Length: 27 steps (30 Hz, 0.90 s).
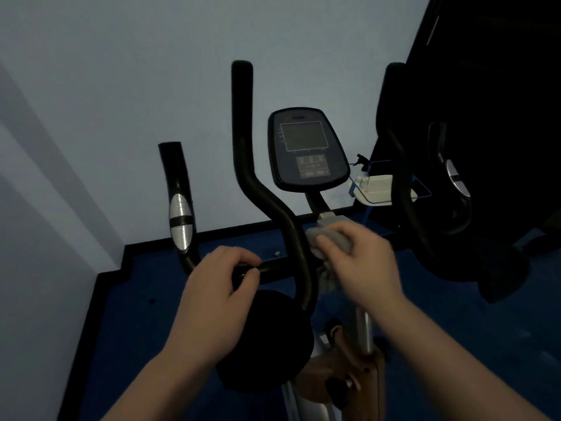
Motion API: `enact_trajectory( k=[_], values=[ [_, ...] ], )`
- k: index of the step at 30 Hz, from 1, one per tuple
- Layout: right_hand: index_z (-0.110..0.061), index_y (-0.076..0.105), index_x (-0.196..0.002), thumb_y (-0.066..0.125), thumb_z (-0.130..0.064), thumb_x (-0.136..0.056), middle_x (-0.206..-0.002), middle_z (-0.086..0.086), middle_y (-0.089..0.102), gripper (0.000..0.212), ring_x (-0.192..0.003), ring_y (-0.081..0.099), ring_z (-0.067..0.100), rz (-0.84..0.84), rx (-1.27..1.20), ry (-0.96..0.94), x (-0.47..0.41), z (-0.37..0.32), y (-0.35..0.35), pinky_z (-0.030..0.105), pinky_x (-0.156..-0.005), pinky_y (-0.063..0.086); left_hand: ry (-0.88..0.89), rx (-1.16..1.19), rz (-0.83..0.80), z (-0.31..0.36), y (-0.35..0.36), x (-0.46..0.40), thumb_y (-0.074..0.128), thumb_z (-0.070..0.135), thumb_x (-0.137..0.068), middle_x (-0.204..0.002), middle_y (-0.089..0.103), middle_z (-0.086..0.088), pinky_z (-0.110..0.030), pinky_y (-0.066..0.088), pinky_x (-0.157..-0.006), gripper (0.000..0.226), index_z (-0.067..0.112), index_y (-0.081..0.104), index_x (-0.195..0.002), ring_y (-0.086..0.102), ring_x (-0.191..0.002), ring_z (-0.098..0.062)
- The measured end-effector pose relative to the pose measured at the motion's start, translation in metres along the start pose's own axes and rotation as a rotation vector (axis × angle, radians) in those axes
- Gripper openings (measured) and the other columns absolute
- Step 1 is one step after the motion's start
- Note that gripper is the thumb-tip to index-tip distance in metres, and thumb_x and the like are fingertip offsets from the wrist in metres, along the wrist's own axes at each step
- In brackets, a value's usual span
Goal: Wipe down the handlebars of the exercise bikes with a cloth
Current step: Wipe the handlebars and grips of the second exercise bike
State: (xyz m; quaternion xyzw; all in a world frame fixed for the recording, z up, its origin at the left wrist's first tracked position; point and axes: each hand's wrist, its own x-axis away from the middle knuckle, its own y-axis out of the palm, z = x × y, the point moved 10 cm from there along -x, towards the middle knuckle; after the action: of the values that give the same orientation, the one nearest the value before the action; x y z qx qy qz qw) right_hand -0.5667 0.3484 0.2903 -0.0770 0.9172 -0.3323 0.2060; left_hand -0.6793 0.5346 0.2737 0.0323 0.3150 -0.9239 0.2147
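An exercise bike's black handlebars (258, 189) rise in curved tubes in front of me, with a silver pulse sensor (181, 221) on the left grip. My left hand (218, 296) grips the horizontal crossbar left of the centre tube. My right hand (361, 265) holds a grey cloth (329, 238) bunched against the bar's centre, just below the console stem. The cloth hangs partly below the hand and looks blurred. The console (306, 150) with its dark screen stands upright behind the hands.
A pale wall stands close behind the bike. A spray bottle (362, 168) and a white box sit on a clear shelf (379, 189) at right. The right handlebar tube (400, 165) and a second sensor grip (455, 174) stand beside dark equipment. Blue floor lies below.
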Motion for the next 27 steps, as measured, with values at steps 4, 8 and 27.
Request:
enact_trajectory(
  k=[4, 8, 27],
  values=[
    [-0.026, 0.066, -0.100, 0.061, -0.029, -0.088, -0.104, -0.010, 0.062, 0.013, -0.102, 0.057, 0.010, -0.052, -0.090, -0.480, -0.012, -0.071, -0.010, 0.034, -0.089, 0.044, -0.016, 0.126, 0.146, -0.005, -0.014, 0.007, 0.059, 0.019, -0.085, -0.110, 0.054, 0.027, -0.017, 0.039, -0.075, 0.029, 0.043, 0.059, -0.100, 0.050, -0.108, 0.008],
    [-0.025, 0.069, -0.102, 0.058, -0.038, -0.089, -0.108, -0.008, 0.066, 0.022, -0.111, 0.057, 0.011, -0.503, 0.391, -0.853, 0.009, -0.097, 0.062, 0.040, -0.119, 0.010, 0.006, 0.113, 0.280, -0.003, -0.028, 0.013, 0.057, 0.007, -0.085, -0.115, 0.050, 0.028, -0.018, 0.039, -0.089, 0.040, 0.040, 0.056, -0.107, 0.047, -0.115, 0.005],
    [-0.037, 0.071, -0.103, 0.073, -0.044, -0.073, -0.100, -0.012, 0.074, 0.030, -0.095, 0.067, 0.010, -0.659, 0.333, -0.542, 0.006, -0.105, 0.100, 0.033, -0.083, 0.052, -0.032, 0.330, 0.403, -0.045, -0.073, 0.009, 0.050, 0.010, -0.095, -0.124, 0.055, 0.018, -0.008, 0.040, -0.090, 0.034, 0.039, 0.057, -0.111, 0.052, -0.119, -0.001]
  ],
)
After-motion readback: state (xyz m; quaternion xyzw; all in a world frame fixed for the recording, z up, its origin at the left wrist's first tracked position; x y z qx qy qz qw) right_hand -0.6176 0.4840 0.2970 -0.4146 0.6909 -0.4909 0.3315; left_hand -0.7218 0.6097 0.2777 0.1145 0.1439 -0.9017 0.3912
